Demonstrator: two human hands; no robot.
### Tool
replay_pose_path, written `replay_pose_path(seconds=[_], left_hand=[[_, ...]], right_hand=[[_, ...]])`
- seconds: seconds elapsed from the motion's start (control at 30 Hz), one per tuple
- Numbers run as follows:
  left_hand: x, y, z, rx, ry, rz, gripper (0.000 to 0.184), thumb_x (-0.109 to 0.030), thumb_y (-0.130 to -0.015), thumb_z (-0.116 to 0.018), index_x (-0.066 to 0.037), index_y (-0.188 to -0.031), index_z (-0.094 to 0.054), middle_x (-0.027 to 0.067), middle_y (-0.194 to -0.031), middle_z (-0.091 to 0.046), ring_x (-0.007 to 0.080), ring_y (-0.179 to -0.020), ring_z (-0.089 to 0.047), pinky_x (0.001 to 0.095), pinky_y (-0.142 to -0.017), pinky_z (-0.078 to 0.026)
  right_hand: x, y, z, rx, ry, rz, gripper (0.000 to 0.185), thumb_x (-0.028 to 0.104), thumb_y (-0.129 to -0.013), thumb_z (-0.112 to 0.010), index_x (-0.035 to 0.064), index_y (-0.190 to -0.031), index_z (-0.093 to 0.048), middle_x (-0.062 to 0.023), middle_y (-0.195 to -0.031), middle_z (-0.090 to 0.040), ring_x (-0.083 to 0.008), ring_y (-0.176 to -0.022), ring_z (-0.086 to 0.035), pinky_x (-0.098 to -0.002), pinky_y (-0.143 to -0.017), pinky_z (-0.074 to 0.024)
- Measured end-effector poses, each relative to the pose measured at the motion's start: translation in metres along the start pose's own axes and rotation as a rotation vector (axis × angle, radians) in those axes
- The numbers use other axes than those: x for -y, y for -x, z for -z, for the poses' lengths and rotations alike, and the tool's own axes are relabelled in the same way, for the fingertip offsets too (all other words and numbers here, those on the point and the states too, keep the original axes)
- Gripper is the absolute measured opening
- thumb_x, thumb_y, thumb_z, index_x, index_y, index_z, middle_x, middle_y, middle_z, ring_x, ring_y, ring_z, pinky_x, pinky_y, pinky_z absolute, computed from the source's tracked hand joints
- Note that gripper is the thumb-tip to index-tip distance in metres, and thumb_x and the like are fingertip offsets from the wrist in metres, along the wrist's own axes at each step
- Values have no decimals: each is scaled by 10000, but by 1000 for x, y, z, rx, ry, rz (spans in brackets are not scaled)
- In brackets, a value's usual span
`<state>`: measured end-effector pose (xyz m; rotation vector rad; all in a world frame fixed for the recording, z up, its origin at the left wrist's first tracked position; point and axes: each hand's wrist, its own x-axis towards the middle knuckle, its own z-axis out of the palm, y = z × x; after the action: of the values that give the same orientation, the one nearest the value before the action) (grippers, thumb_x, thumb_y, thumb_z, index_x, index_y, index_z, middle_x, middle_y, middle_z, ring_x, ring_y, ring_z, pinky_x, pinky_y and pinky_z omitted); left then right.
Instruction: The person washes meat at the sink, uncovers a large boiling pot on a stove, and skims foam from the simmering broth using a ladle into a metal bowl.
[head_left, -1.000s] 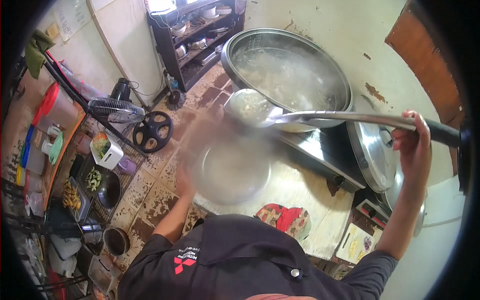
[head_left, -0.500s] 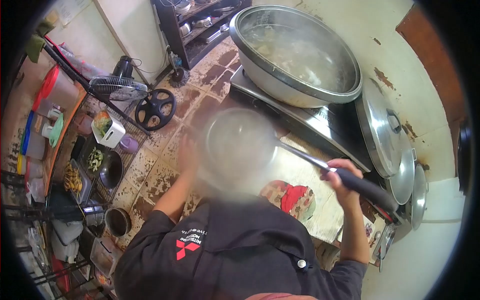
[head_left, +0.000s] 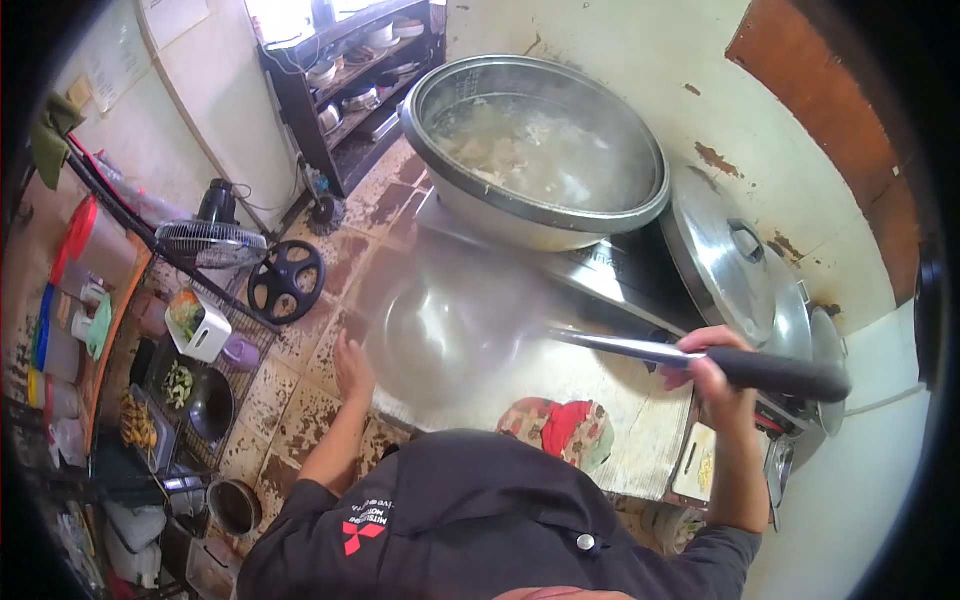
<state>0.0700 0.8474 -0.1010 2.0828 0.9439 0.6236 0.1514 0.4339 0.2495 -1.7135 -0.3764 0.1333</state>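
Note:
A shiny metal wok [head_left: 432, 332], blurred by steam and motion, is held up in front of me, above the counter's left end. My right hand [head_left: 712, 375] is closed on its long handle, where the bare metal shaft meets the dark grip. At the wok's left side, my left hand [head_left: 353, 370] has its fingers stretched out and holds nothing. Whether it touches the rim, I cannot tell. Behind the wok, a big steaming pot [head_left: 500, 218] of cloudy liquid stands on the stove [head_left: 620, 268].
A patterned cloth with red [head_left: 565, 432] lies on the pale counter [head_left: 640, 420]. Large lids [head_left: 720, 255] lean against the right wall. A small white cutting board [head_left: 693, 462] lies at the counter's right. Leftward are a fan [head_left: 210, 243] and a rack with a white basket [head_left: 203, 335].
The view has shifted, so the surroundings sit lower and further left. The wok has tilted, showing more of its curved, shiny surface. My left hand now shows more clearly, its fingers extended.

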Motion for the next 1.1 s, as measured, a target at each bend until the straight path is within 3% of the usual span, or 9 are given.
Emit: replay_pose_path(seconds=[0.1, 0.2, 0.27, 0.3, 0.5, 0.6, 0.7, 1.1], left_hand=[[5, 1, 1, 14, -5, -40, 483, -356, -933, -284, -43, -1291, -372, 163, -1304, -400, 316, -1225, -347, 389, -1007, -271], [-8, 0, 5, 17, -13, -31, 500, -376, -933, -273, -47, -1297, -367, 164, -1301, -403, 316, -1222, -352, 387, -1005, -276], [-7, -1, 3, 14, -8, -28, 495, -371, -931, -284, -48, -1297, -368, 165, -1299, -404, 318, -1217, -358, 386, -1004, -278], [-7, -1, 2, 12, -12, -40, 487, -361, -931, -291, -48, -1295, -368, 166, -1299, -404, 319, -1214, -360, 386, -1004, -278], [-11, -2, 2, 29, -59, 6, 423, -278, -928, -332, -45, -1278, -374, 167, -1292, -410, 318, -1205, -368, 396, -994, -291], [-4, -4, -3, 20, -135, 12, 423, -280, -927, -336, -50, -1280, -371, 164, -1290, -412, 322, -1200, -371, 395, -986, -300], [-10, -4, -1, 27, -113, 37, 417, -274, -924, -341, -61, -1282, -371, 162, -1284, -414, 329, -1191, -376, 400, -978, -305], [-12, -4, -3, 18, -116, 6, 426, -282, -920, -342, -60, -1282, -374, 174, -1271, -421, 340, -1171, -393, 400, -962, -323]], right_hand=[[33, -7, 23, -83, -53, 67, 291, 213, -769, -548, -34, -921, -527, -149, -712, -605, -200, -599, -634, -275, -526, -545], [53, -23, 41, -232, -78, 271, 336, 255, -807, -525, -32, -979, -489, -151, -861, -569, -185, -614, -635, -251, -508, -535], [58, -44, 57, -256, -33, 344, 320, 232, -827, -509, -42, -993, -492, -145, -942, -547, -183, -645, -639, -241, -511, -536], [66, -58, 47, -319, 11, 418, 278, 205, -826, -534, -27, -979, -530, -116, -876, -574, -179, -675, -639, -235, -539, -529], [57, -162, 29, -55, 669, 479, 151, 82, -773, -609, 39, -918, -604, -28, -705, -573, -72, -658, -515, -201, -622, -421], [27, -217, 32, 157, 932, 750, 166, 60, -718, -626, 64, -878, -581, -75, -719, -596, -184, -651, -582, -268, -613, -455], [1, -256, 30, 287, 1088, 724, 190, 54, -681, -647, 61, -853, -566, -92, -722, -595, -256, -656, -580, -311, -602, -462], [-27, -302, -6, 348, 833, 790, 163, 92, -686, -643, 43, -827, -578, -128, -697, -571, -298, -613, -557, -334, -579, -449]])
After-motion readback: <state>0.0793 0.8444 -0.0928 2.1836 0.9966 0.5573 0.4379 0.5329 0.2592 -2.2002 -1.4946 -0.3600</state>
